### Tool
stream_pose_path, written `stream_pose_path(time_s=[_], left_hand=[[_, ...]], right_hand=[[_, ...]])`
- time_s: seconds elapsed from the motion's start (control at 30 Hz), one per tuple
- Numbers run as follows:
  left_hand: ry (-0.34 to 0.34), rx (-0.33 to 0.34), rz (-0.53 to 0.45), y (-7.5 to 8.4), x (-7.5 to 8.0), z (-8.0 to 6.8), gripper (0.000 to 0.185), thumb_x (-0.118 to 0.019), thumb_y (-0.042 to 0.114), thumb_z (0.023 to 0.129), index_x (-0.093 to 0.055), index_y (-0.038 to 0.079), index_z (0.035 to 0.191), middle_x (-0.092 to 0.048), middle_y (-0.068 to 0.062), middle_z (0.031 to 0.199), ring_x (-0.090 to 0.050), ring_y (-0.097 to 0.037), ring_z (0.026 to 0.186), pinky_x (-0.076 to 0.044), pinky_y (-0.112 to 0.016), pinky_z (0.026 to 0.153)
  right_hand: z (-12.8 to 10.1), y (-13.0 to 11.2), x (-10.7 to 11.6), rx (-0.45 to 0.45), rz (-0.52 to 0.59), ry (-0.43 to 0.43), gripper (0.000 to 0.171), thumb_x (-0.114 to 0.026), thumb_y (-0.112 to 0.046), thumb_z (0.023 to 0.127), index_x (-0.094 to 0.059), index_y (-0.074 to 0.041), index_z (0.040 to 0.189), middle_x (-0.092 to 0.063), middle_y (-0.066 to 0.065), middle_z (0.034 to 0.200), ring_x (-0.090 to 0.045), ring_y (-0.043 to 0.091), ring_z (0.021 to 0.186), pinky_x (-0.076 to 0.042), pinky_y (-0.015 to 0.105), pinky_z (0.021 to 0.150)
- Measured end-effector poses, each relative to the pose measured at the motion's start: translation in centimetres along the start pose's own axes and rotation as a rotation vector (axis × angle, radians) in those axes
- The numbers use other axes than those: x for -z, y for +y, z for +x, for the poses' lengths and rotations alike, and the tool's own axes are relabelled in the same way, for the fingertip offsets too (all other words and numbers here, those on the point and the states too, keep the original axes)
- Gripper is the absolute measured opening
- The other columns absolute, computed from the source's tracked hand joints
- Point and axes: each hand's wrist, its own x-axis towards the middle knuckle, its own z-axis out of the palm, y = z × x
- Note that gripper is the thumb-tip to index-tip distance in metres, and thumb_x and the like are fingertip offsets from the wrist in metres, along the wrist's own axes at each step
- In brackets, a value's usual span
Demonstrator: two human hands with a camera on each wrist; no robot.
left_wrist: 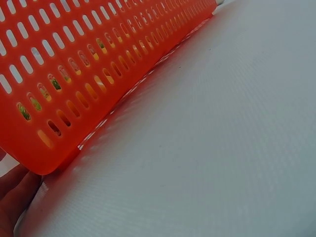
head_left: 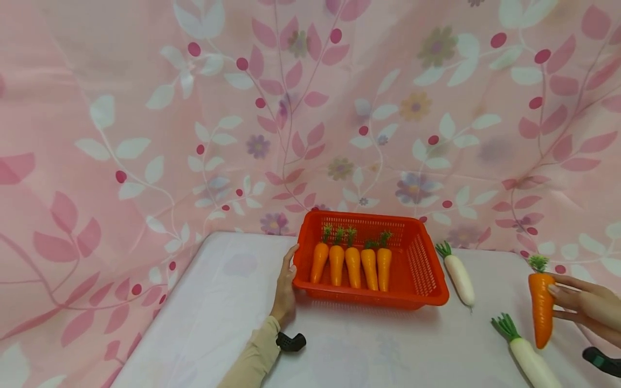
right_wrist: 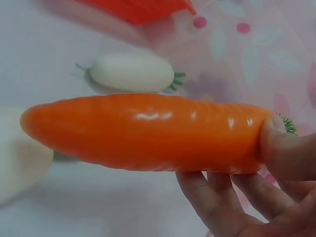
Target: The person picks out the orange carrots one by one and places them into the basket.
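An orange-red slotted basket [head_left: 429, 267] stands mid-table with several toy carrots [head_left: 352, 265] lying side by side in it. My left hand [head_left: 285, 293] rests against the basket's left wall [left_wrist: 74, 74], fingers straight. At the far right my right hand [head_left: 584, 307] grips another orange carrot [head_left: 540, 307] above the table; in the right wrist view the thumb [right_wrist: 284, 148] presses near this carrot's [right_wrist: 148, 133] green top and fingers curl beneath it. Two white radishes lie on the table, one [head_left: 458, 277] beside the basket and one [head_left: 531, 361] at the front right.
The white table [head_left: 218, 312] stands against a pink floral curtain [head_left: 310, 108] that hangs behind and to both sides. Black wrist-camera mounts [head_left: 291, 341] show at both wrists. A white radish [right_wrist: 131, 72] lies behind the held carrot in the right wrist view.
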Motion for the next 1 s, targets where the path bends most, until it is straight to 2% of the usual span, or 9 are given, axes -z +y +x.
stream_pose_path(time_s=[0.07,0.13,0.17,0.4,0.53,0.67,1.0], left_hand=[[0.002,0.006,-0.003,-0.1,-0.1,-0.1,0.054,-0.027,0.017,0.104,-0.024,0.012,0.157,-0.022,-0.007,0.163,-0.023,-0.031,0.149,-0.02,-0.061,0.117],[0.002,0.013,-0.005,-0.2,-0.1,-0.2,0.054,-0.027,0.018,0.104,-0.025,0.013,0.157,-0.022,-0.007,0.163,-0.023,-0.03,0.149,-0.02,-0.061,0.117],[0.003,0.012,-0.002,-0.2,-0.1,-0.3,0.054,-0.027,0.018,0.104,-0.025,0.012,0.157,-0.023,-0.007,0.163,-0.024,-0.03,0.149,-0.02,-0.061,0.117],[0.012,-0.028,0.037,-0.1,-0.1,-0.2,0.053,-0.027,0.015,0.103,-0.026,0.007,0.156,-0.025,-0.011,0.162,-0.026,-0.032,0.147,-0.022,-0.061,0.116],[0.004,-0.019,0.023,0.1,0.0,0.1,0.053,-0.027,0.014,0.103,-0.025,0.008,0.156,-0.024,-0.011,0.162,-0.026,-0.031,0.148,-0.023,-0.061,0.116],[-0.005,-0.012,0.012,0.3,0.0,0.1,0.054,-0.027,0.015,0.103,-0.024,0.009,0.157,-0.024,-0.01,0.163,-0.026,-0.031,0.148,-0.023,-0.06,0.116],[-0.006,-0.022,0.037,0.0,0.2,0.1,0.054,-0.026,0.017,0.103,-0.024,0.01,0.157,-0.024,-0.009,0.163,-0.026,-0.03,0.148,-0.022,-0.06,0.117]], right_hand=[[-0.1,-0.8,-0.6,0.023,0.018,-0.015,0.095,-0.054,-0.033,0.101,0.013,0.016,0.146,-0.058,0.017,0.106,-0.063,0.013,0.09,-0.052,0.055,0.092],[0.0,-1.6,-1.1,0.051,0.029,-0.035,0.091,-0.053,-0.033,0.102,0.009,0.017,0.147,-0.059,-0.005,0.104,-0.064,0.013,0.092,-0.053,0.054,0.092],[0.1,-1.9,-1.3,0.062,0.031,-0.047,0.09,-0.052,-0.034,0.102,0.007,0.017,0.147,-0.057,-0.012,0.103,-0.064,0.014,0.093,-0.053,0.054,0.092],[0.8,-4.9,-3.3,0.179,0.007,-0.114,0.082,-0.045,-0.037,0.104,0.0,0.014,0.15,-0.057,-0.013,0.11,-0.064,0.013,0.1,-0.054,0.051,0.092],[1.3,-6.9,-4.5,0.259,0.077,-0.16,0.07,-0.046,-0.029,0.105,-0.01,0.009,0.152,-0.062,-0.017,0.109,-0.067,0.011,0.1,-0.057,0.043,0.088],[1.8,-8.6,-5.5,0.299,0.135,-0.206,0.059,-0.046,-0.024,0.105,-0.02,0.004,0.149,-0.064,-0.014,0.111,-0.067,0.012,0.101,-0.058,0.039,0.086],[3.2,-12.4,-7.9,0.351,0.196,-0.286,0.065,-0.044,-0.023,0.106,-0.01,0.003,0.155,-0.062,-0.012,0.117,-0.065,0.01,0.104,-0.057,0.036,0.088]])
